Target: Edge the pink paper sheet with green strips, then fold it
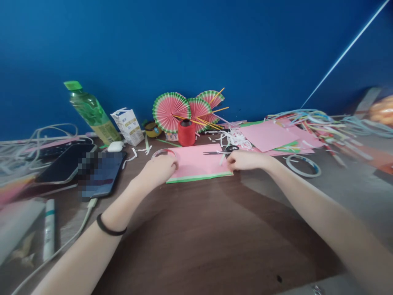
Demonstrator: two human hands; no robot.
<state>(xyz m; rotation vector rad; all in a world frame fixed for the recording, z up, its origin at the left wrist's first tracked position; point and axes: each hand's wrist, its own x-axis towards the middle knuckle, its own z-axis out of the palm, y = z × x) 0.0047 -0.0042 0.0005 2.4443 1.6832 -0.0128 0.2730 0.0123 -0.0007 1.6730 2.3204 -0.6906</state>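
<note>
Pink sheet [199, 164] with a green front edge lies flat on the bench [196, 229], directly between the two hands, long axis left-right. Left hand [159, 169] sits on the sheet's left end with its fingers [172, 166] curled down onto the paper; cannot tell if they pinch the edge or just press it. Right hand [245, 159] sits at the sheet's right end, fingers curled in, grip also unclear.

Scissors [221, 151] lie on the sheet's far edge, just beyond the right fingers, blades pointing left toward the left hand and handles nearest the right hand. The right hand is clearly nearer to them. A tape roll [163, 152] lies just beyond the left fingers. A red thread spool [186, 133] stands farther back, and a phone [101, 174] lies well to the left.
</note>
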